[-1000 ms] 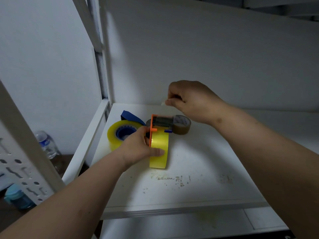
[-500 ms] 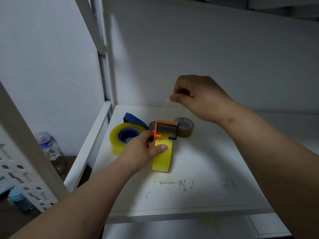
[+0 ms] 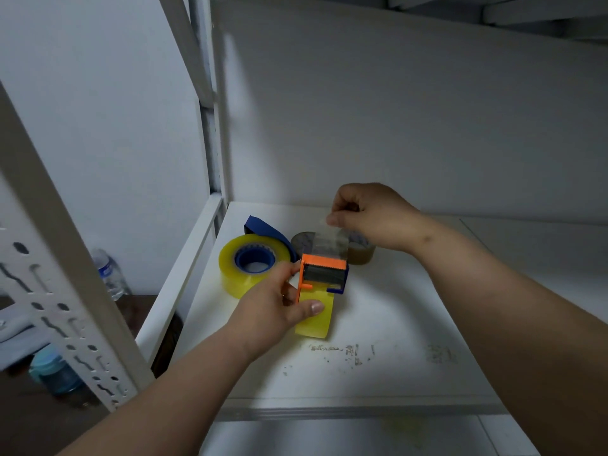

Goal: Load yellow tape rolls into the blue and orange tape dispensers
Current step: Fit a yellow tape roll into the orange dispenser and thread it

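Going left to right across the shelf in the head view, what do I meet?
Yellow tape roll on the blue dispenser → left hand → orange dispenser → brown tape roll → right hand.

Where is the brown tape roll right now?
In the head view the brown tape roll lies flat at the back of the white shelf, under the right hand and just behind the orange dispenser.
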A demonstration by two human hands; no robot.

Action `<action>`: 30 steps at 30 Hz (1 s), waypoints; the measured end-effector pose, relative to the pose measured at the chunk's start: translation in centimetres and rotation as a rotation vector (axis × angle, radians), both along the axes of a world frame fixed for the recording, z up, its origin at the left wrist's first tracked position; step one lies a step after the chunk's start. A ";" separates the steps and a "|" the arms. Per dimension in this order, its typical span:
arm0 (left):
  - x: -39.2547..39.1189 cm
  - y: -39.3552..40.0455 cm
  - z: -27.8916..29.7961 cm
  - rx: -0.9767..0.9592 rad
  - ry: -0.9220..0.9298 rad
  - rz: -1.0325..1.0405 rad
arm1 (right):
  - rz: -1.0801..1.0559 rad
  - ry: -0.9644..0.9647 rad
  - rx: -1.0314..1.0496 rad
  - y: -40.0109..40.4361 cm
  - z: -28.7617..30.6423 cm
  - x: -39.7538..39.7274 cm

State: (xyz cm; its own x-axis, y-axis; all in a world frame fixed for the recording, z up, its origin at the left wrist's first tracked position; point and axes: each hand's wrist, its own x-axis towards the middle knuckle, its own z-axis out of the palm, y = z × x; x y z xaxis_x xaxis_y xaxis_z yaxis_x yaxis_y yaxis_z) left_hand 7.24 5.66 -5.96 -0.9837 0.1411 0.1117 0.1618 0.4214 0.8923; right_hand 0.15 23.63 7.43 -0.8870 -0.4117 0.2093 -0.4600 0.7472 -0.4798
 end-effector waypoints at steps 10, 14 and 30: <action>2.3 -0.1 -1.3 -0.007 0.021 -0.001 | 0.037 -0.391 -0.173 0.2 -5.2 1.5; 2.8 0.0 -1.7 -0.009 0.018 0.019 | 0.031 -0.398 -0.202 0.2 -5.4 2.0; 4.1 0.0 -1.1 -0.074 0.029 0.002 | -0.058 -0.721 -0.321 -0.3 -6.2 4.5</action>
